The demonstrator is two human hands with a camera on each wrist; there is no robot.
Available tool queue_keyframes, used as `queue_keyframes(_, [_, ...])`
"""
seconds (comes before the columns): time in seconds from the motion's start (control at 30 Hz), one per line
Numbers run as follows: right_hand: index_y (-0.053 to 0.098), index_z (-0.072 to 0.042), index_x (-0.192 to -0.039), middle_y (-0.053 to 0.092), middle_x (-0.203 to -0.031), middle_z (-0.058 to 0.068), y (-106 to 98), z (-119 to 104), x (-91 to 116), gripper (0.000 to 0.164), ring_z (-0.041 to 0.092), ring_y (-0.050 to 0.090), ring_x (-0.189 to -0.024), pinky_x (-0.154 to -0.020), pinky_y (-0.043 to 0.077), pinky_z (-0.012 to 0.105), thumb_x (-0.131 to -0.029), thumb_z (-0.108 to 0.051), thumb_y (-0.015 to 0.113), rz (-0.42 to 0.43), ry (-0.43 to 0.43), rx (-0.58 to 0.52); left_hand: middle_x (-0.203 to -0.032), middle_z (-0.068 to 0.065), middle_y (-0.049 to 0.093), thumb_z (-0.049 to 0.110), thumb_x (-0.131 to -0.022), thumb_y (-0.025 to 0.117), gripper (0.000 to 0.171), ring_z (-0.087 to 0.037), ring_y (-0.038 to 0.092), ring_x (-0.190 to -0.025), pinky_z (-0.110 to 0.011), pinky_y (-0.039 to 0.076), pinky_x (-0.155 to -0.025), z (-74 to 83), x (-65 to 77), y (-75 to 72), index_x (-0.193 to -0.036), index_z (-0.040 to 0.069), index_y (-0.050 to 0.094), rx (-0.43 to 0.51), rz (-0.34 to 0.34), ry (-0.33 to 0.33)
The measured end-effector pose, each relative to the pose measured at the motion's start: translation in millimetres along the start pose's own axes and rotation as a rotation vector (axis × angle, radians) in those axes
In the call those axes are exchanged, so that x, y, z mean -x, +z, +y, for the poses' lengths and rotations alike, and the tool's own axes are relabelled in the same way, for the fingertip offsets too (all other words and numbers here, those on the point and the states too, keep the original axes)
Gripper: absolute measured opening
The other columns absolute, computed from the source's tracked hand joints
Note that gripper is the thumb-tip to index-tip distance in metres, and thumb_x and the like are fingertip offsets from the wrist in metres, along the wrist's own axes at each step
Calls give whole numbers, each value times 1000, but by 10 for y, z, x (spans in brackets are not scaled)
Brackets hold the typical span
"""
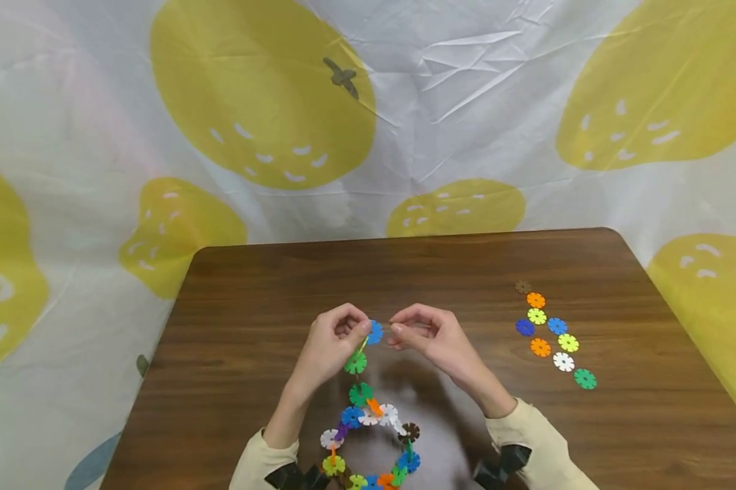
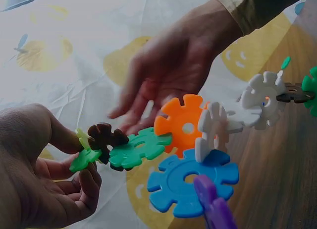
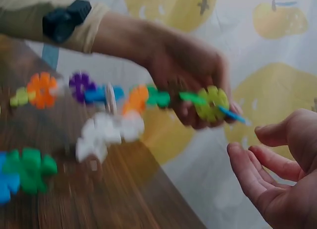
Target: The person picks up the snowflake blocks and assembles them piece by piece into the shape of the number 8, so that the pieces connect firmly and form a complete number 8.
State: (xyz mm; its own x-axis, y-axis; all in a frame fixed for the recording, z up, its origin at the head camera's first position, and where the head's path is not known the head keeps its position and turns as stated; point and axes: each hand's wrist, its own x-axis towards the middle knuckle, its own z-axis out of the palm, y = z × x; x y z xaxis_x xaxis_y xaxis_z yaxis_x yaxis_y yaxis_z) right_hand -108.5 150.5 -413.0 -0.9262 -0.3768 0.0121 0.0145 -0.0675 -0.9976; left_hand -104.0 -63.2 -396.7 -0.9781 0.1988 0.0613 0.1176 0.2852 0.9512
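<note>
My left hand (image 1: 334,340) pinches the upper end of a chain of notched plastic snowflake discs, close to a yellow-green disc (image 3: 213,104). A blue disc (image 1: 374,332) sticks out past its fingertips, seen edge-on in the right wrist view. Below it hang a green disc (image 1: 356,362), a second green disc (image 1: 360,394) and a closed ring of mixed colours, including an orange disc (image 2: 182,122) and a purple disc (image 2: 215,204). To the right of the blue disc, my right hand (image 1: 432,337) hovers with thumb and fingers apart, nothing between them in the right wrist view.
Several loose discs lie on the right of the brown wooden table (image 1: 252,286), among them a white disc (image 1: 563,361) and a green disc (image 1: 585,379). A cloth (image 1: 405,136) with yellow fruit prints hangs behind the table. The ring's lower part runs out of the head view.
</note>
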Motion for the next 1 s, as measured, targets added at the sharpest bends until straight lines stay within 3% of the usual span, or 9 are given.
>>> queue_keyframes(0.1, [64, 10, -112, 69, -102, 30, -128, 39, 23, 20, 14, 75, -83, -78, 63, 34, -97, -5, 65, 44, 16, 70, -75, -8, 60, 4, -95, 67, 8, -7, 51, -62, -16, 40, -57, -18, 19, -1, -91, -3, 69, 12, 32, -28])
queue_keyframes(0.33, [65, 10, -114, 72, -101, 24, -511, 127, 52, 25, 10, 72, -81, -77, 61, 26, -97, -8, 67, 167, 73, 275, -78, -8, 62, 3, -95, 66, 6, -7, 53, -67, -17, 42, -61, -81, 35, -41, -94, -1, 70, 17, 119, -89])
queue_keyframes(0.57, [69, 2, -114, 70, -103, 21, -928, 264, 99, 25, 25, 68, -89, -78, 57, 23, -97, -16, 68, 309, 95, 529, -89, -15, 67, 5, -98, 61, 12, -9, 58, -74, -18, 48, -67, -106, 34, -81, -100, -4, 68, 42, 216, -116])
queue_keyframes(0.67, [69, 2, -114, 72, -102, 20, -1096, 337, 136, 25, 32, 69, -91, -79, 58, 32, -95, -14, 70, 359, 73, 730, -89, -17, 68, 4, -99, 60, 13, -7, 58, -74, -17, 48, -67, -122, 37, -96, -101, -6, 67, 62, 251, -130])
queue_keyframes(0.8, [64, 6, -119, 69, -109, 28, -1269, 407, 221, 34, 42, 66, -96, -83, 53, 55, -90, -11, 72, 382, 85, 983, -87, -16, 67, 4, -100, 58, 15, -5, 58, -72, -17, 50, -67, -140, 56, -109, -103, -8, 66, 94, 279, -154])
queue_keyframes(1.0, [60, 10, -124, 59, -116, 38, -1415, 491, 343, 46, 54, 51, -109, -90, 42, 63, -86, -12, 74, 390, 172, 1115, -88, -16, 66, 4, -102, 55, 17, -6, 60, -71, -17, 53, -68, -155, 80, -99, -107, -9, 64, 126, 290, -184])
